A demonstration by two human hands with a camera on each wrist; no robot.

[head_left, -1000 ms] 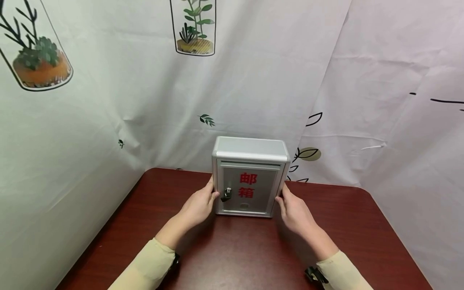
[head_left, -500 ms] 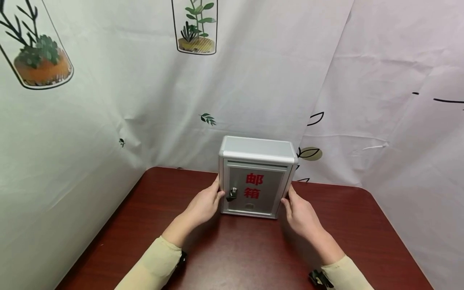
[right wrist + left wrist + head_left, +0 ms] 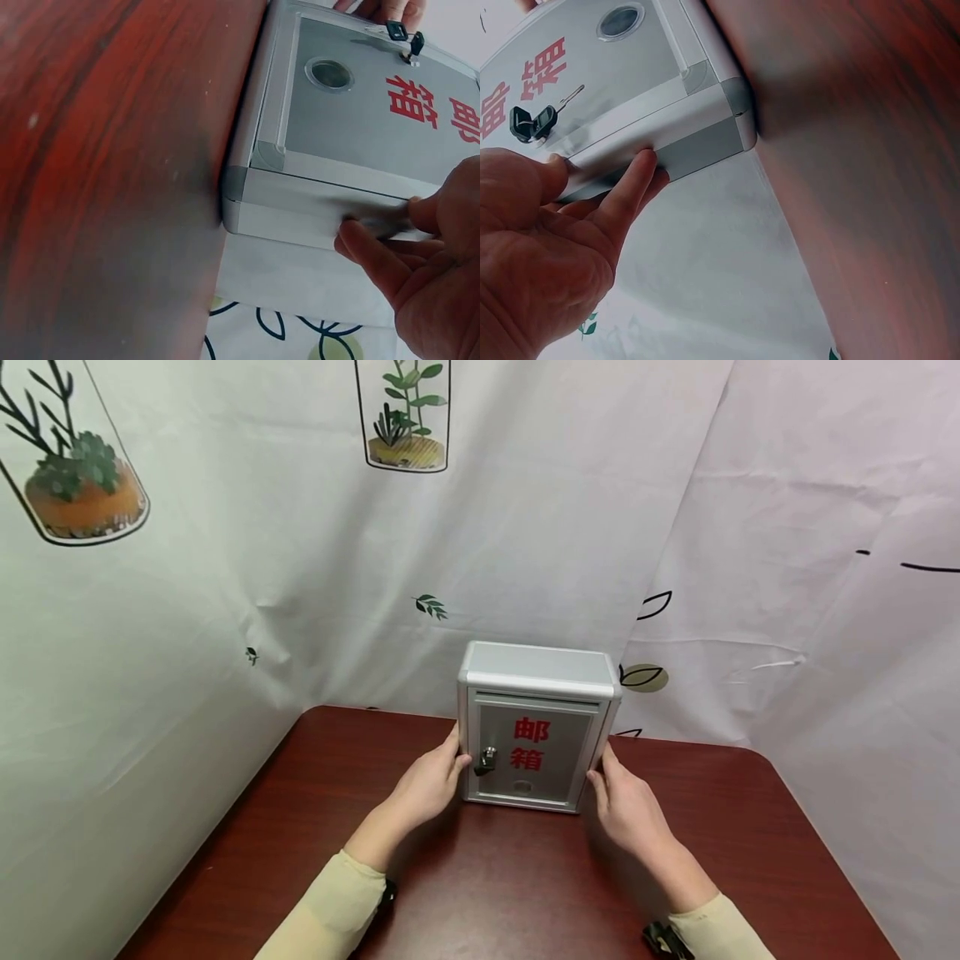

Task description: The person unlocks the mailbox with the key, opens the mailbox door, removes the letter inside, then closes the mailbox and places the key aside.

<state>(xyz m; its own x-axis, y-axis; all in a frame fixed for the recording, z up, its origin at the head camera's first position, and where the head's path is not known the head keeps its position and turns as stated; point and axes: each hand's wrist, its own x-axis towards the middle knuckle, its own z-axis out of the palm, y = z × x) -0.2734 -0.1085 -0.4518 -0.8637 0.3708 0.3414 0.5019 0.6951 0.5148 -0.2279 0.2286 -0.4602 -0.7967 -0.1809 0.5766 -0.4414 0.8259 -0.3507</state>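
Observation:
A silver metal mailbox [image 3: 562, 772] with red characters on its glazed door stands upright at the back of the dark red table [image 3: 517, 885]. Keys [image 3: 534, 124] hang from the lock at the door's left edge. My left hand [image 3: 426, 785] holds the left side, thumb near the front edge and fingers along the side panel. On the opposite side, my right hand [image 3: 633, 806] holds the box the same way, low on the panel. In the right wrist view, the left hand's fingers [image 3: 394, 9] show past the door's far edge.
White curtains [image 3: 540, 527] printed with plants hang close behind the table and along both sides. The table's back edge [image 3: 690, 742] runs just behind the mailbox. Dark bands [image 3: 666, 941] sit at the wrists.
The mailbox has slid a little to the right across the table, with both hands moving along on its sides. The shift is smaller in the last half second.

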